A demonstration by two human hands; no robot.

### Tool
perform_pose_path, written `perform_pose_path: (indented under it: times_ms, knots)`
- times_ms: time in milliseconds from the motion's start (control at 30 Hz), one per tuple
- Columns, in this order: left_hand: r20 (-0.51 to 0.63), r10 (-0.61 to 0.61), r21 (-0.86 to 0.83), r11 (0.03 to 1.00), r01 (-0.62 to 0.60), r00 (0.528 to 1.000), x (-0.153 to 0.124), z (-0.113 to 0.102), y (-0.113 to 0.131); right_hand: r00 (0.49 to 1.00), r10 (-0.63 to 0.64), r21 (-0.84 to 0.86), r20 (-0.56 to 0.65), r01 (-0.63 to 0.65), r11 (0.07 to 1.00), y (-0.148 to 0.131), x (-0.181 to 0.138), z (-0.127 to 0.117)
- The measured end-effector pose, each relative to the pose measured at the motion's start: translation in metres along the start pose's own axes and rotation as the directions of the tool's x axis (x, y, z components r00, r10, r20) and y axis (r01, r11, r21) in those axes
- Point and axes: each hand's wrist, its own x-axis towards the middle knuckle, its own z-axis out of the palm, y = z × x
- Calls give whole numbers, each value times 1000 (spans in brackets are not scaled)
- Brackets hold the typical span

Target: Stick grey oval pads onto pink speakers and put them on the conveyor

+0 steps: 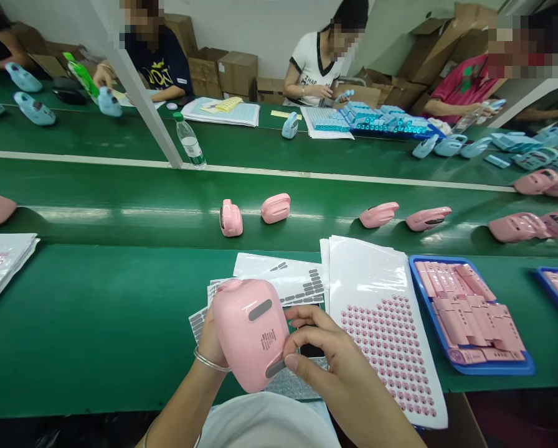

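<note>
A rounded pink plastic casing (246,323) is tilted up before me, small dark print on its face. My left hand (212,345) is wrapped round its left side, most of the fingers hidden behind it. One grey oval sticker (260,310) lies near the casing's upper end. At the lower end, thumb and forefinger of my right hand (323,348) pinch the edge of a second grey oval sticker (275,368) against the surface. Sheets of grey stickers (302,283) lie on the table behind the casing.
White sheets with rows of round pink stickers (386,348) lie at right, beside a blue tray (482,368) of pink flat parts. Several pink casings (275,208) stand along the green belt (120,211). A bottle (190,143) stands beyond; people work across with light-blue casings.
</note>
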Motion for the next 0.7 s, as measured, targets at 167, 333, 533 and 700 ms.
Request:
perform_pose_path:
  times_ms: [167,333,533,700]
  knots:
    - [-35,162,42,986,-160,986,-1,3,-2,1000,-4,-61,3,4,998,-4,-1,-2]
    - [-37,186,42,982,-184,982,-1,4,-2,999,-29,-133,-18,26,991,-6,-3,1]
    - [-21,192,14,981,-192,981,-2,10,1,996,-67,-169,-57,57,984,-4,-1,5]
    - [-47,200,56,979,-197,979,-5,12,2,991,-96,-180,-91,78,981,-2,0,9]
